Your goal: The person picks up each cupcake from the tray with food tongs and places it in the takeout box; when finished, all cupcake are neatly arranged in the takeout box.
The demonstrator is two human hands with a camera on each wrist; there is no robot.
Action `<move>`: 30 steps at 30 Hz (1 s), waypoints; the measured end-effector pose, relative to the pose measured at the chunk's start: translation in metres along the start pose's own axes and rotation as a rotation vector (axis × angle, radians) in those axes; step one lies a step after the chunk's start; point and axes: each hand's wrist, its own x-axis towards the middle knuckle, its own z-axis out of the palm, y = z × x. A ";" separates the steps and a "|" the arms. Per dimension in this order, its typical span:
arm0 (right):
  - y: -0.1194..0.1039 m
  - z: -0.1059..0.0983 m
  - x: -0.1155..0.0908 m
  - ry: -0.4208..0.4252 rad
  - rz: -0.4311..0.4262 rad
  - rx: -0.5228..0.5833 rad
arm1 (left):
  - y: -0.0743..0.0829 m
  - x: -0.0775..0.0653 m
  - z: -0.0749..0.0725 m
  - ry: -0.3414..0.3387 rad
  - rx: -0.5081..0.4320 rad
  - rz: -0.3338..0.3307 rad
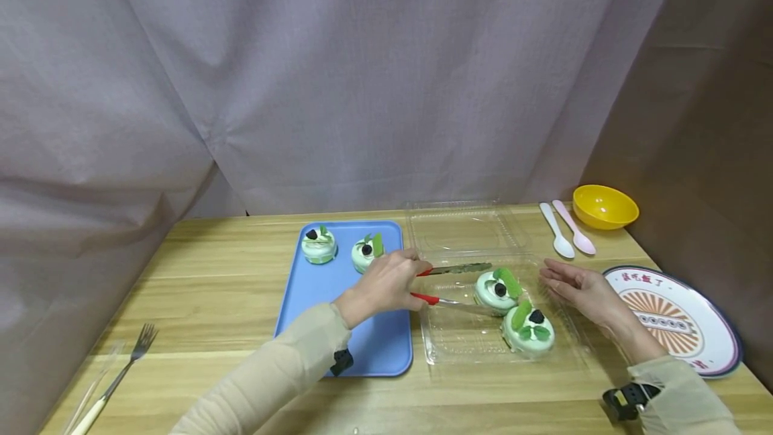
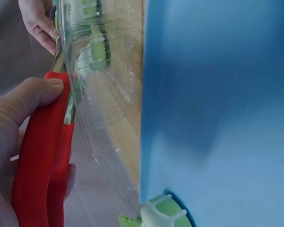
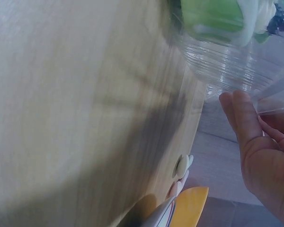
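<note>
My left hand (image 1: 386, 279) grips a pair of red-handled tongs (image 2: 40, 156), thumb along the upper handle. In the head view the two metal arms spread apart, their ends on either side of a pale green mini cake (image 1: 492, 293) topped with a dark berry. That cake sits in a clear plastic box (image 1: 455, 348). A second green cake (image 1: 527, 341) lies in front of it, close by, in the same box. At the box's right wall is my right hand (image 1: 582, 294), its fingers fairly straight and fingertips right at the clear rim.
Left of the box lies a blue tray (image 1: 377, 348) bearing a cake (image 1: 319, 246) and another cake (image 1: 364, 255). To the right are a patterned plate (image 1: 712, 327), a yellow bowl (image 1: 606, 207), a white spoon (image 1: 563, 246) and a pink spoon (image 1: 582, 242). A fork (image 1: 142, 342) lies far left.
</note>
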 end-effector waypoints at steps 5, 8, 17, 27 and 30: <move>0.000 0.000 0.000 0.001 -0.003 0.002 | 0.002 -0.002 -0.001 0.019 0.003 -0.002; 0.001 0.000 0.000 0.001 -0.004 0.002 | 0.002 -0.002 -0.001 0.030 -0.006 -0.002; 0.000 0.000 -0.001 0.004 -0.012 0.002 | 0.003 -0.003 -0.001 0.068 -0.021 0.012; -0.001 0.000 0.000 0.002 0.006 -0.012 | -0.001 -0.003 -0.006 0.122 -0.070 0.011; -0.001 0.000 -0.001 0.002 -0.002 -0.009 | -0.007 -0.004 -0.011 0.152 -0.104 0.005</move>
